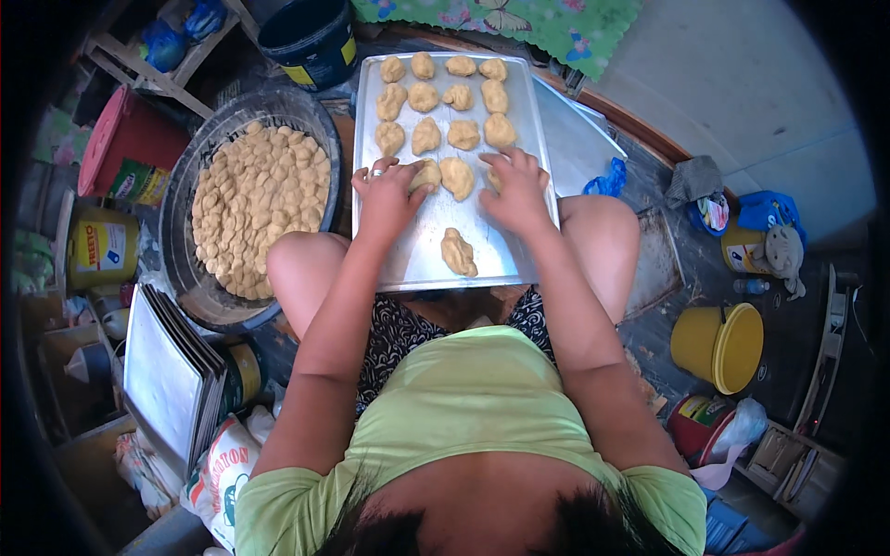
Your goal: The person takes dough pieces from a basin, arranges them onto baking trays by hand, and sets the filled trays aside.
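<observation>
A metal tray (403, 258) rests across my lap, holding several lumps of yellowish dough in rows. My left hand (390, 193) has its fingers curled on a dough piece (426, 172) near the middle left. My right hand (517, 192) is curled on another piece (494, 178) at the right, partly hidden by the fingers. Between them lies an uneven lump (457, 176); a longer one (458, 252) sits alone nearer me. To my left, a wide dark basin (320, 130) holds many small flattened dough pieces (255, 208).
Stacked trays (162, 366) lean at lower left. Buckets stand around me: dark (306, 37), red (120, 130), yellow (705, 343). A wooden rack (167, 83) is at upper left, a flowered green sheet (491, 23) at top, another flat metal sheet (579, 139) beyond the tray.
</observation>
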`<state>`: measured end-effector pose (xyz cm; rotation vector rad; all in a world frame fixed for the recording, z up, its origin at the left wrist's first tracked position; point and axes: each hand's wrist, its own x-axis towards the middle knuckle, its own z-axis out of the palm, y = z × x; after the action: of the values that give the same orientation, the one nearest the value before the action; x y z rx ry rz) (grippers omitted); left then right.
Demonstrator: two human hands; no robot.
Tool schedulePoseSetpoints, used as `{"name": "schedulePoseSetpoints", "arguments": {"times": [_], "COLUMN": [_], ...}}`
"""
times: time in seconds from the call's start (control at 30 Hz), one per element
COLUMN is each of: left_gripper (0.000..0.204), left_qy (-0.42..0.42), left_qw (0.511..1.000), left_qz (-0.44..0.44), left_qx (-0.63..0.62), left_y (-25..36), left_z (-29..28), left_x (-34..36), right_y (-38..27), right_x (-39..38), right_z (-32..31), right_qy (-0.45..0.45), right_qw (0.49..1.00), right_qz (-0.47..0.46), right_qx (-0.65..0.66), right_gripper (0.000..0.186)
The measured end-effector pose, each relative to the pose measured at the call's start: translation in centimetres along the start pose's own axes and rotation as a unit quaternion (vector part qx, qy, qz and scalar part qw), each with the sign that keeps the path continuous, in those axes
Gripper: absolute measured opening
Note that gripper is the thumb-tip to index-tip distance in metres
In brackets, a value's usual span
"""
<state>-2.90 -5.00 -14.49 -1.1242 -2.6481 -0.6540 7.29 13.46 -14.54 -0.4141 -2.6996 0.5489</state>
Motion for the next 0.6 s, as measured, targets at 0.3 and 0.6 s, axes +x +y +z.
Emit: {"name": "schedulePoseSetpoints", "arguments": {"times": [0.3,0.6], "left_gripper": [0.050,0.040], "left_qy": [0.031,0.085], "left_qw": [0.999,0.989], "left_qz": [0.009,-0.048], "left_qx": [-0.039,-0.111], "left_y": [1.6,-2.4], "left_z": [-1.8,-2.2], "left_x": [-1.7,-4.1], "right_y": [-2.1,-6.5], "right_x": [0.1,-4.9], "right_z": [-1.0,-0.7], "right_qy": [-0.057,-0.186], "right_qw": [0.998,0.952], "right_qz": [-0.035,-0.045], "right_qx": [0.008,0.237], "right_gripper": [0.053,0.036]}}
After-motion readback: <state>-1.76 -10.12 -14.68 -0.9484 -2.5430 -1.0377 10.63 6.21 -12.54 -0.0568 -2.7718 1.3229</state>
